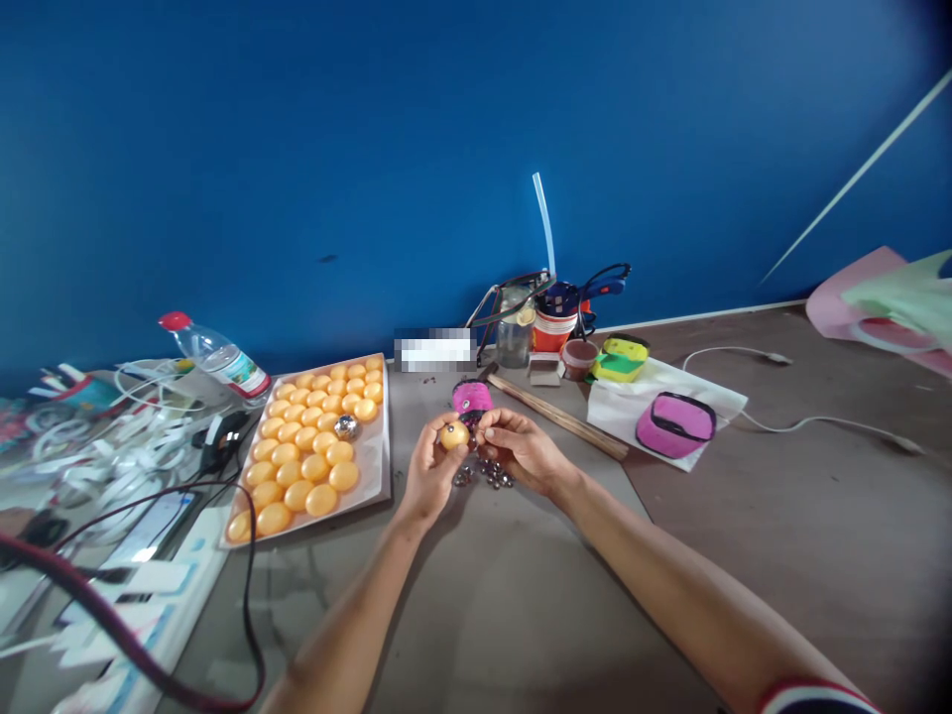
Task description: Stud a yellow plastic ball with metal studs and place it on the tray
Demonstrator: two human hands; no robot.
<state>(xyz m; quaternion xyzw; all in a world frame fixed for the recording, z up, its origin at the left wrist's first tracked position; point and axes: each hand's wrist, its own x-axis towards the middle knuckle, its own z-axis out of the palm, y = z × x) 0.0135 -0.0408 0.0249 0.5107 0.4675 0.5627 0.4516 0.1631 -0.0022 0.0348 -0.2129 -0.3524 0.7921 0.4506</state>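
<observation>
My left hand is closed around an orange ball, which has a small dark metallic spot on the side facing me. Close beside the ball, my right hand has thumb and fingers pinched together; whatever sits between them is too small to make out. Several shiny little metal pieces lie on the table just beneath both hands. Behind the fingers stands a pink and black object, partly covered by them. A shallow white box to the left holds rows of similar orange balls, with one silvery piece among them.
A wooden-handled hammer lies right of my hands. Beyond are a glass jar, a red cup, a yellow-green pad and a pink pad on white paper. A bottle and tangled cables crowd the left.
</observation>
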